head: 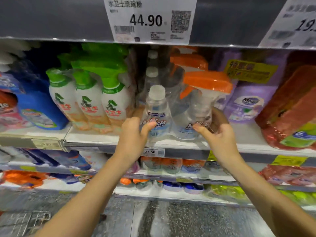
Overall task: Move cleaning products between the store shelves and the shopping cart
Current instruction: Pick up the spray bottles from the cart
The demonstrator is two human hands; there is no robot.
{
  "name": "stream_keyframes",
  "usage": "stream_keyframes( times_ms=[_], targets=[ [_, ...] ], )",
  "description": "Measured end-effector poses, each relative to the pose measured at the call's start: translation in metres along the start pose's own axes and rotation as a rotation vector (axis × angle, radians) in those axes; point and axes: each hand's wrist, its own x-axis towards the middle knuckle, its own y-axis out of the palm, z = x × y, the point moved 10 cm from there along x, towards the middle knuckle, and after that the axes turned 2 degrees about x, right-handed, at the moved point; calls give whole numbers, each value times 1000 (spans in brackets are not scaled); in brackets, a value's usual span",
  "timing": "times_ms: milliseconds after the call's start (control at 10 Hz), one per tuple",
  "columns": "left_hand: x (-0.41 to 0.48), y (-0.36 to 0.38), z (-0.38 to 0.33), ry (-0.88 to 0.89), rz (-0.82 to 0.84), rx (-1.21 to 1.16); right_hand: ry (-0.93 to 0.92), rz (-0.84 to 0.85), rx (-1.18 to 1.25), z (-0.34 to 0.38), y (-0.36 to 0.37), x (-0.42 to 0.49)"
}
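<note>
Up top, a big white price tag [150,19] reads 44.90, with a barcode and QR code printed on it, and a second white tag [290,23] at the right edge shows only 19 before the frame cuts it. Lower down, a small label [153,152] says 27.90, a yellow sticker [289,160] sits further right, and a yellow promo card [250,71] hangs higher up. Speckled grey floor [171,219] runs along the bottom.
</note>
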Motion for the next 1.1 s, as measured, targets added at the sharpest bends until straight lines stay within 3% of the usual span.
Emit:
stream_keyframes(
  times_ms=[200,300,400,500,600,700,800,1100],
  targets=[
    [3,13,-4,2,-34,-36,41,0,-49,-13,0,8],
    [2,20,-6,-13,11,103,49,68,-191,-19,3,9],
    [10,25,-15,83,5,162,56,91,-348,-26,1,9],
    [21,37,-12,82,73,203,-10,35,-412,-22,4,16],
    [27,40,-9,21,149,305,-18,23,-484,-21,11,30],
    [39,34,-2,-162,160,327,-3,20,-560,-26,13,42],
    [64,40,-11,78,-129,552,18,15,-652,-29,14,45],
    [74,48,-2,-5,-51,742,-81,-4,-713,-22,26,76]
  ],
)
